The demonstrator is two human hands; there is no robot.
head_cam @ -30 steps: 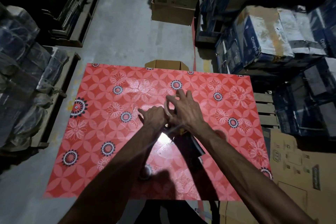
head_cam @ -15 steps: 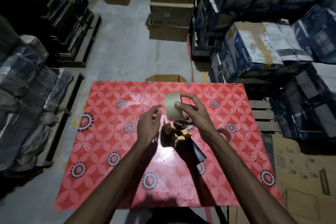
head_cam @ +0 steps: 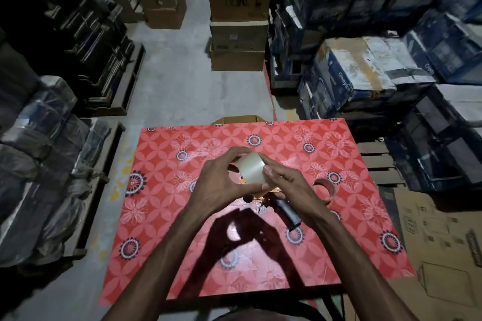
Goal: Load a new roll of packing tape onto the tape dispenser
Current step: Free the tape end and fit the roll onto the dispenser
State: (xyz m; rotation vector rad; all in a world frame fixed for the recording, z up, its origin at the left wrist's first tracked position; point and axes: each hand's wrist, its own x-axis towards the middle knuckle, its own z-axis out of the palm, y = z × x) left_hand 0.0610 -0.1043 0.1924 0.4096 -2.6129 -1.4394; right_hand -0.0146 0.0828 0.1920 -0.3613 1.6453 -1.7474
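Pale, glossy, clear-beige packing tape wound into a broad cylindrical roll [head_cam: 251,170] is held in the air above the middle of the red floral-patterned, plastic-covered table [head_cam: 161,190], directly over the dispenser. The roll is clasped by both hands: the left hand [head_cam: 219,187] is curled around its near and left side, thumb under and fingers over the top, while the right hand [head_cam: 284,185] is pressed against its right face with a fingertip on the smooth outer wrap. The black-handled, orange-framed tape dispenser [head_cam: 283,207] is lying on its side on the table, mostly hidden beneath the hands; only the matte handle and a strip of frame are seen. A thin brown ring, apparently a spent cardboard core [head_cam: 324,189], rests just beside it to the right. The task is judged to be about midway: the hub seems cleared, but the new roll is not yet seated, and threading is left.
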